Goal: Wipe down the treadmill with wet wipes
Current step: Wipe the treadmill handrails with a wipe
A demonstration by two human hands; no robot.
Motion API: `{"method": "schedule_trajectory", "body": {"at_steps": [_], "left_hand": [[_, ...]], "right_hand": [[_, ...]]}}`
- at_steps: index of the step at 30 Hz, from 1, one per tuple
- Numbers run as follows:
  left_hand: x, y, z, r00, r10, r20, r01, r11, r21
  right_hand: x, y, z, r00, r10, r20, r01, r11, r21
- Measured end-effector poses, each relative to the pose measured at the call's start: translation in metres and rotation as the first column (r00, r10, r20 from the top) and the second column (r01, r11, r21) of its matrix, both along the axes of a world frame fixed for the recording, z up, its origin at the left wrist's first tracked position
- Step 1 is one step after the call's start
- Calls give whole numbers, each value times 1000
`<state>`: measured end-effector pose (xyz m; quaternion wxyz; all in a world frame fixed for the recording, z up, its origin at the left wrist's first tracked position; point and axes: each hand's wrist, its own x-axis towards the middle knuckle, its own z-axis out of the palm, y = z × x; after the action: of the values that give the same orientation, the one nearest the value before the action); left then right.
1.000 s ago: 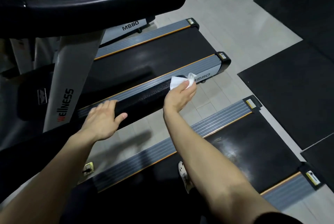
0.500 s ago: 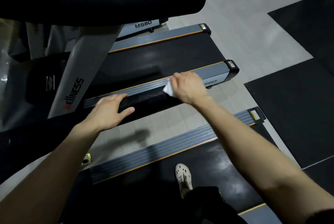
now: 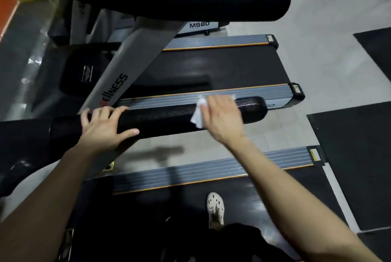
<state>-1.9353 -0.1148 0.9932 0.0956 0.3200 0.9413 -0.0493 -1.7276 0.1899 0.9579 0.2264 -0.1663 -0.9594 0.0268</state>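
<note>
A black padded handrail (image 3: 165, 118) of the treadmill runs across the middle of the head view. My right hand (image 3: 224, 118) lies over the rail near its free end and holds a white wet wipe (image 3: 197, 117) against it; the wipe sticks out at the left of my palm. My left hand (image 3: 103, 126) rests on the same rail further left, fingers over the top and thumb along the near side. The treadmill's belt (image 3: 264, 194) and grey side rail (image 3: 190, 170) are below me.
A second treadmill with a grey upright (image 3: 127, 71) marked "Wellness" stands beyond the rail, its own black handrail (image 3: 211, 1) above it. My white shoe (image 3: 215, 209) stands on the belt. Black floor mats (image 3: 351, 156) lie on the pale tiles at the right.
My right hand turned over onto the top of the rail with the wipe and slid leftward along it. My left hand stayed on the rail. The camera has tilted and moved closer.
</note>
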Motion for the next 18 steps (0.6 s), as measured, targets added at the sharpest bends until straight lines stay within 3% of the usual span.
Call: {"method": "schedule_trajectory", "body": {"at_steps": [2,4,6,9,12,16,18], "left_hand": [[2,1,-5,999,-18,-38,19,999,37],[3,1,-6,998,-28,-55,31,998,55],[4,1,-7,997,-39,-73,43,998,55],[6,4,-5,997,-19,-74,20,1000,20],[1,4,-2,1000,-9,-7,9,1000,3],[-19,-6,15,983,-29,182,27,999,18],[-31,-28,24,991,30,129,-32,999,14]], "right_hand": [[38,53,-9,984,-175,32,171,981,86],[35,54,-9,945,-326,-29,327,944,35],[0,-2,-2,967,-255,-6,255,967,-22],[-69,-112,16,995,68,68,-55,982,-180],[-87,-123,17,973,219,73,-196,953,-232],[-26,-33,12,996,93,11,-90,986,-143],[5,6,11,996,-18,86,29,991,-132]]}}
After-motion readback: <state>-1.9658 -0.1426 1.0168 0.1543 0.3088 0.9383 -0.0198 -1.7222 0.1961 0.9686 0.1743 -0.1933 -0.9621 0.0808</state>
